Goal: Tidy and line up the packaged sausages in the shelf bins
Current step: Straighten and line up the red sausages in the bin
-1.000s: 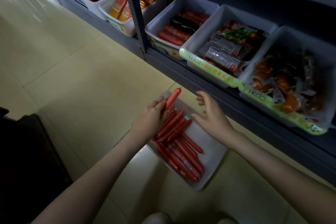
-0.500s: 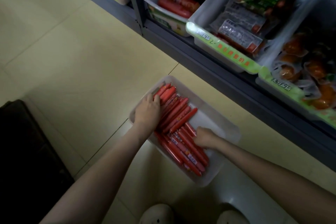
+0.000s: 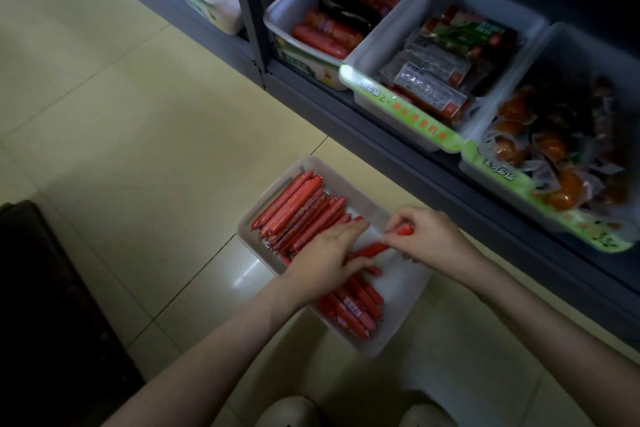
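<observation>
Cream tile makes up the floor [image 3: 138, 114], the largest surface in view. A grey metal shelf [image 3: 398, 149] runs along its far edge, low to the ground. A dark object [image 3: 52, 305] stands at the left; what it is cannot be told.

Three shelf bins sit side by side to the right of the shelf's upright. The first bin [image 3: 287, 7] holds thick red sausages and one dark pack. The second bin [image 3: 388, 31] holds flat labelled packs. The third bin [image 3: 561, 45] holds orange packets in a loose heap.

A white bin [image 3: 403, 282] rests on the floor in front of the shelf, apart from it. Inside, thin red packaged sausages lie in two groups: a far row [image 3: 294, 211] lined up side by side, and a near row [image 3: 353, 308] at a different angle.

The left hand [image 3: 325, 256] lies over the sausages at the middle of the white bin; whether it grips any cannot be told. The right hand [image 3: 429, 236] is just beside it, over the bin's bare side, pinching a single sausage [image 3: 403, 229] in its fingertips.

Two pale shoe tips [image 3: 291, 412] show at the bottom edge.
</observation>
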### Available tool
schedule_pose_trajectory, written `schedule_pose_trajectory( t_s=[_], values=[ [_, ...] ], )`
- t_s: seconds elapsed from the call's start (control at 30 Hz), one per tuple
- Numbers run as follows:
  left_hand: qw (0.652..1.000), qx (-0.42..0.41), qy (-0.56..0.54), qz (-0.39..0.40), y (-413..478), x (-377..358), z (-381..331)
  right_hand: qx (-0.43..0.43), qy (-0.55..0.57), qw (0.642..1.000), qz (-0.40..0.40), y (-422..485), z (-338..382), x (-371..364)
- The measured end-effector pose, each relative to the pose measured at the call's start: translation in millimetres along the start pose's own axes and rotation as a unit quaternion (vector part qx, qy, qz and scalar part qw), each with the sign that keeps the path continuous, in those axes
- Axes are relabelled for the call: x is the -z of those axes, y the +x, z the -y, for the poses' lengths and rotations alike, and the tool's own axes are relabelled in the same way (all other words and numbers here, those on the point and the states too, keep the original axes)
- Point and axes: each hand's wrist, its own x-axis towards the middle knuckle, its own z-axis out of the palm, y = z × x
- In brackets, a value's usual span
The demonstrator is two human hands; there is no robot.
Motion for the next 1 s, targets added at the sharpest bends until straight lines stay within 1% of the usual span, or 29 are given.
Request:
schedule_pose_trajectory(
  t_s=[0.1, 0.17, 0.27, 0.33, 0.47, 0.63, 0.73, 0.83, 0.93, 1.0],
  values=[
    [0.992, -0.005, -0.085, -0.094, 3.5, 17.1, -35.3, 0.084, 0.063, 0.993, -0.056, -17.3, 18.1, 13.5],
    [0.981, -0.029, -0.121, -0.147, 3.2, 32.9, -51.6, 0.156, 0.100, 0.979, -0.083, -31.3, 29.2, 19.6],
    [0.970, -0.086, -0.108, -0.199, 0.7, 50.2, -67.5, 0.271, 0.165, 0.943, -0.099, -48.1, 40.6, 25.5],
    [0.963, -0.119, -0.085, -0.225, -2.9, 58.1, -76.8, 0.338, 0.176, 0.919, -0.103, -55.8, 44.1, 29.3],
    [0.958, -0.130, -0.072, -0.247, -8.9, 67.1, -85.2, 0.398, 0.172, 0.896, -0.099, -63.5, 49.6, 35.9],
    [0.947, -0.151, -0.069, -0.276, -11.8, 77.5, -92.9, 0.429, 0.164, 0.884, -0.093, -72.2, 59.6, 40.0],
    [0.950, -0.153, -0.087, -0.258, -9.6, 83.5, -94.3, 0.437, 0.157, 0.880, -0.101, -74.0, 64.3, 41.7],
    [0.960, -0.162, -0.120, -0.193, -7.2, 93.5, -95.1, 0.440, 0.171, 0.876, -0.094, -77.2, 66.6, 45.4],
    [0.970, -0.161, -0.138, -0.120, -8.8, 105.0, -100.0, 0.427, 0.230, 0.871, -0.078, -81.8, 68.2, 47.0],
    [0.972, -0.157, -0.144, -0.098, -9.1, 108.0, -102.6, 0.418, 0.272, 0.864, -0.070, -83.0, 69.6, 45.4]
  ],
)
